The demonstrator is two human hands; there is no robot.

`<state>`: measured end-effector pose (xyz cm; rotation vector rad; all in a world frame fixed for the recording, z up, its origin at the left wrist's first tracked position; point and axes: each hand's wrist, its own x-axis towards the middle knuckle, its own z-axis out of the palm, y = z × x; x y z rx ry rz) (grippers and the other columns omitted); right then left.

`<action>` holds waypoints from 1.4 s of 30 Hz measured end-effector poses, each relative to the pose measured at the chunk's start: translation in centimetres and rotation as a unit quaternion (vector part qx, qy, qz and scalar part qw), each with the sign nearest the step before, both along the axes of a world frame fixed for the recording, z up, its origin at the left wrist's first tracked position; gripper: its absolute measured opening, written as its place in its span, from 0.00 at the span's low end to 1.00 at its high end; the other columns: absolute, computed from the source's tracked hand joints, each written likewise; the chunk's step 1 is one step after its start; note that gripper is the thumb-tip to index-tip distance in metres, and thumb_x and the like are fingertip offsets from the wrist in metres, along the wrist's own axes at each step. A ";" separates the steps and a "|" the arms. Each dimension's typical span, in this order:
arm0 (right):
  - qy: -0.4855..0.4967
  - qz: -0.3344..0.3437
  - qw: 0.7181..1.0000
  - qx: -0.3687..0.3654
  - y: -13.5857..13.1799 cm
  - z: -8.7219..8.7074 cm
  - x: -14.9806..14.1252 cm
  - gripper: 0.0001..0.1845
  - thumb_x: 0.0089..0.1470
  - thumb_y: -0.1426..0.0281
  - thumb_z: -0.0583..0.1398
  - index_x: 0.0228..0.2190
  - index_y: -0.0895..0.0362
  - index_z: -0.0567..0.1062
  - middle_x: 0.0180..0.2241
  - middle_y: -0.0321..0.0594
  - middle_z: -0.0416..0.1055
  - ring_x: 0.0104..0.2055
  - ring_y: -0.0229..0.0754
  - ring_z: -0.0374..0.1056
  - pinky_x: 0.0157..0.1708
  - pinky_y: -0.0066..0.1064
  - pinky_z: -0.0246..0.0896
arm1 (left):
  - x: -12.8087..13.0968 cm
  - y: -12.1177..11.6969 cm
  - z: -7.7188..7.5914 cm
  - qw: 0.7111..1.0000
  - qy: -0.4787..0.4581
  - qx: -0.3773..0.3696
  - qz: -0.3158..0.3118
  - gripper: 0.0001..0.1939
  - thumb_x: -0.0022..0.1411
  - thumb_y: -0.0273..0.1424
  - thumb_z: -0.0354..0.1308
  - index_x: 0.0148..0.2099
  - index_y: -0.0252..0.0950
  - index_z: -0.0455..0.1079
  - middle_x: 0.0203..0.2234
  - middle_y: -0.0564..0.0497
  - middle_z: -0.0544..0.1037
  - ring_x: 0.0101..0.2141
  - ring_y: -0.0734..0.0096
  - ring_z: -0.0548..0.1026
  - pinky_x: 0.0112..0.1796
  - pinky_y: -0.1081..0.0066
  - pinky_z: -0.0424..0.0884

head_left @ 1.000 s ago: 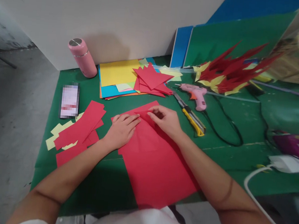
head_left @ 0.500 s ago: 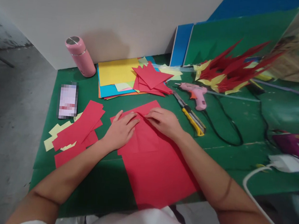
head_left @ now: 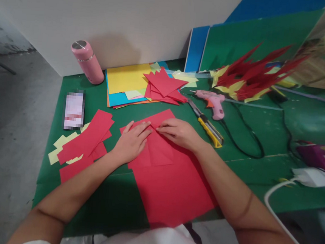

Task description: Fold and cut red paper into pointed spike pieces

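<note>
A small red sheet of paper with crease lines lies over a larger red sheet. My left hand rests flat on the left part of the small sheet, fingers stretched toward its upper middle. At that same upper part, my right hand has thumb and fingers pinched together on the red paper; the exact fold between the fingertips is hidden. To the left lie red paper strips on pale yellow pieces. A yellow utility knife sits right of my right hand.
A pink glue gun with a black cord lies behind the knife. Along the back stand a pink bottle, coloured sheets, red pointed cutouts and a red-yellow paper flame. A phone lies left; a white adapter right.
My right hand's fingertips have lowered slightly, and the raised paper edge between the hands looks flatter. My left hand stays in place.
</note>
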<state>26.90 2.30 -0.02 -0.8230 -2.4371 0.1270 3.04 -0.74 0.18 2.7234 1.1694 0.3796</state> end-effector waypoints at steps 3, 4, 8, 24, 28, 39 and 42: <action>-0.008 -0.002 1.000 -0.006 0.0 -0.1 0.1 0.14 0.65 0.70 0.55 0.36 0.56 0.82 0.36 0.44 0.79 0.36 0.41 0.73 0.35 0.31 0.68 | 0.0 0.0 0.0 1.000 -0.002 0.003 -0.001 0.20 0.71 0.27 0.43 0.60 0.36 0.67 0.64 0.44 0.65 0.62 0.62 0.66 0.65 0.50 0.53; -0.008 0.000 1.000 -0.007 0.0 -0.1 0.1 0.14 0.65 0.70 0.55 0.36 0.56 0.81 0.36 0.44 0.79 0.36 0.41 0.73 0.35 0.31 0.68 | 0.0 0.0 -0.1 1.000 -0.003 0.005 -0.001 0.20 0.71 0.27 0.43 0.60 0.36 0.67 0.64 0.44 0.65 0.62 0.62 0.66 0.65 0.50 0.54; -0.010 0.005 1.000 -0.008 0.0 -0.2 0.1 0.14 0.65 0.70 0.55 0.36 0.58 0.81 0.36 0.45 0.79 0.36 0.41 0.73 0.35 0.32 0.67 | 0.1 0.0 -0.1 1.000 -0.002 0.005 0.001 0.20 0.71 0.27 0.43 0.60 0.36 0.66 0.64 0.44 0.65 0.63 0.63 0.65 0.65 0.52 0.54; -0.012 0.002 1.000 -0.026 0.1 -0.2 0.2 0.14 0.65 0.70 0.55 0.36 0.56 0.81 0.36 0.45 0.79 0.37 0.41 0.73 0.36 0.32 0.67 | 0.1 0.0 -0.2 1.000 -0.001 0.004 0.000 0.20 0.71 0.27 0.43 0.60 0.35 0.67 0.63 0.44 0.67 0.63 0.62 0.65 0.64 0.53 0.56; -0.009 0.007 0.999 -0.032 0.1 -0.2 0.2 0.14 0.65 0.70 0.55 0.36 0.56 0.81 0.36 0.44 0.79 0.37 0.41 0.73 0.36 0.32 0.67 | 0.1 0.0 -0.2 1.000 -0.006 0.007 0.001 0.20 0.71 0.27 0.43 0.60 0.35 0.67 0.63 0.44 0.67 0.62 0.62 0.65 0.63 0.54 0.57; -0.008 0.006 0.999 -0.039 0.1 0.1 0.1 0.14 0.65 0.70 0.55 0.35 0.56 0.81 0.36 0.44 0.79 0.37 0.41 0.74 0.36 0.31 0.68 | 0.1 0.1 -0.4 1.000 -0.005 0.006 0.002 0.21 0.71 0.28 0.42 0.60 0.35 0.67 0.62 0.44 0.68 0.62 0.63 0.65 0.63 0.56 0.58; -0.009 0.001 0.999 -0.042 0.1 0.0 0.1 0.14 0.65 0.69 0.55 0.35 0.56 0.81 0.36 0.44 0.79 0.37 0.42 0.74 0.37 0.32 0.68 | 0.1 0.2 -0.4 1.000 -0.001 0.005 0.003 0.22 0.71 0.28 0.42 0.62 0.34 0.66 0.63 0.44 0.68 0.63 0.63 0.64 0.63 0.57 0.58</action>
